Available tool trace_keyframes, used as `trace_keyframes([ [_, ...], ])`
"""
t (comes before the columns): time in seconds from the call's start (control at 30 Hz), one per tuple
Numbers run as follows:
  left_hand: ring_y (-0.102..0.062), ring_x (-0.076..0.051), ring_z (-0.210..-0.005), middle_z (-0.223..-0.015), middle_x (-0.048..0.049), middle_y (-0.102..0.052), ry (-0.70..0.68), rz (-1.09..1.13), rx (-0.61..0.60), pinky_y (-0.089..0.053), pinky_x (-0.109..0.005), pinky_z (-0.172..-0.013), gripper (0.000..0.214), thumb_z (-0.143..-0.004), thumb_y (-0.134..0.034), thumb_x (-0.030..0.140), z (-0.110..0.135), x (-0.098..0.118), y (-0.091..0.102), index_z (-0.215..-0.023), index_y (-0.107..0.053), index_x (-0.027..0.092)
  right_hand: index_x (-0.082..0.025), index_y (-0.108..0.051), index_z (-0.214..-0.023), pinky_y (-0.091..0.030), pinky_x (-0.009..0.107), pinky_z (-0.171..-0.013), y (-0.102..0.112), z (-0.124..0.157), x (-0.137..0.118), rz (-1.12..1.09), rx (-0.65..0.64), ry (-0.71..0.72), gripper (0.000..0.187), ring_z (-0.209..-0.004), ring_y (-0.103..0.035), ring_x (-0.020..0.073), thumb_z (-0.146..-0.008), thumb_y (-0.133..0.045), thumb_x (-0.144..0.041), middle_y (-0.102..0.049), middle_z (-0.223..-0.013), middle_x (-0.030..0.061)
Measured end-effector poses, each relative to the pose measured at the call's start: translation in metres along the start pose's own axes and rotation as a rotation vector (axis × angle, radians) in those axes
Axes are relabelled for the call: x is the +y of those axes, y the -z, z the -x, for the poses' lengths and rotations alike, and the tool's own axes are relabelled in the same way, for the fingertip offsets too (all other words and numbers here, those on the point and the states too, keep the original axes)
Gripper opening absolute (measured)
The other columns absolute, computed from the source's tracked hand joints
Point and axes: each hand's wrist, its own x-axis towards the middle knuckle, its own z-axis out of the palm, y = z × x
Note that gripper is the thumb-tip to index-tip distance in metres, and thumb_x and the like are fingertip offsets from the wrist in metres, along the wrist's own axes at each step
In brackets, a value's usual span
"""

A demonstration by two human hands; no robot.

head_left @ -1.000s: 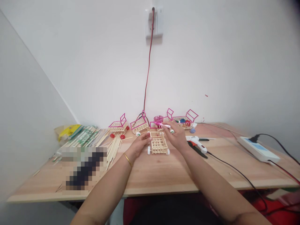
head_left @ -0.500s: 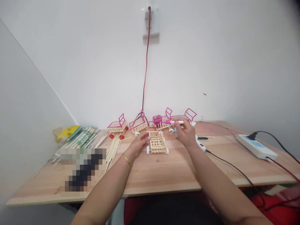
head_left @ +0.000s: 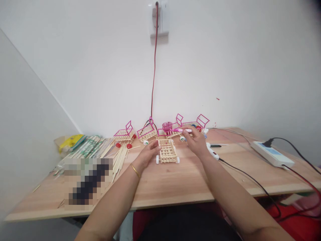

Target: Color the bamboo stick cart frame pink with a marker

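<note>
A small shopping cart (head_left: 168, 152) made of bamboo sticks stands on white wheels in the middle of the table, with its far handle frame coloured pink. My left hand (head_left: 149, 150) is closed on the cart's left side, steadying it by the edge. Between the fingertips of my right hand (head_left: 197, 140) is a slim white-handled paintbrush (head_left: 184, 130) with a pink front end. Its tip points left, close to the cart's pink handle. Just behind that handle is a clear cup (head_left: 167, 127) stained with pink paint.
Several pink-trimmed carts (head_left: 124, 134) line the wall. Loose sticks (head_left: 120, 160), red caps (head_left: 129, 146) and stick packets (head_left: 87, 145) lie left. A glue gun (head_left: 213, 152) with a black cord and a white power strip (head_left: 272, 154) are right. Part of the left side is pixelated.
The paintbrush and my right hand have shifted slightly left. The whole view has also moved a little. My left hand stays at the cart.
</note>
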Motion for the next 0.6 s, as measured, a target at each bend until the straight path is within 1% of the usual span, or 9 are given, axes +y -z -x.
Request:
trace_keyframes([
  [0.1, -0.059, -0.03, -0.122, -0.129, -0.0128, -0.066, 0.002, -0.008, -0.008, -0.035, -0.047, -0.112, 0.051, -0.074, -0.081, 0.036, 0.001, 0.0021, -0.0011, -0.12, -0.068, 0.019, -0.021, -0.066, -0.097, -0.055, 0.031, -0.065, 0.0016, -0.0002, -0.0011, 0.029, -0.014, 0.011, 0.024, -0.074, -0.068, 0.0191, -0.094, -0.055, -0.042, -0.072, -0.085, 0.0045],
  [0.23, -0.06, -0.029, -0.12, -0.127, -0.0121, -0.067, 0.0, -0.013, 0.0, -0.035, -0.046, -0.112, 0.051, -0.073, -0.082, 0.035, 0.0012, 0.0025, -0.0006, -0.119, -0.068, 0.019, -0.021, -0.067, -0.09, -0.054, 0.03, -0.063, 0.0032, -0.0001, -0.0039, 0.075, -0.013, 0.044, 0.023, -0.071, -0.067, 0.0182, -0.092, -0.056, -0.041, -0.072, -0.083, 0.0043],
  [0.43, -0.059, -0.029, -0.121, -0.127, -0.0126, -0.067, 0.001, -0.013, 0.009, -0.034, -0.046, -0.112, 0.05, -0.073, -0.082, 0.035, 0.0014, 0.0017, -0.0004, -0.118, -0.068, 0.018, -0.021, -0.067, -0.099, -0.054, 0.031, -0.063, 0.0038, 0.0002, 0.0009, 0.049, 0.013, -0.001, 0.023, -0.068, -0.069, 0.0188, -0.092, -0.056, -0.041, -0.073, -0.081, 0.0039],
  [0.6, -0.06, -0.03, -0.12, -0.126, -0.0131, -0.067, 0.002, -0.02, 0.014, -0.036, -0.047, -0.11, 0.05, -0.072, -0.082, 0.036, 0.0016, 0.0023, -0.0008, -0.117, -0.069, 0.018, -0.021, -0.066, -0.093, -0.053, 0.03, -0.062, 0.0044, -0.0002, 0.0035, 0.063, -0.022, 0.031, 0.023, -0.069, -0.068, 0.0186, -0.092, -0.056, -0.041, -0.072, -0.081, 0.0044],
])
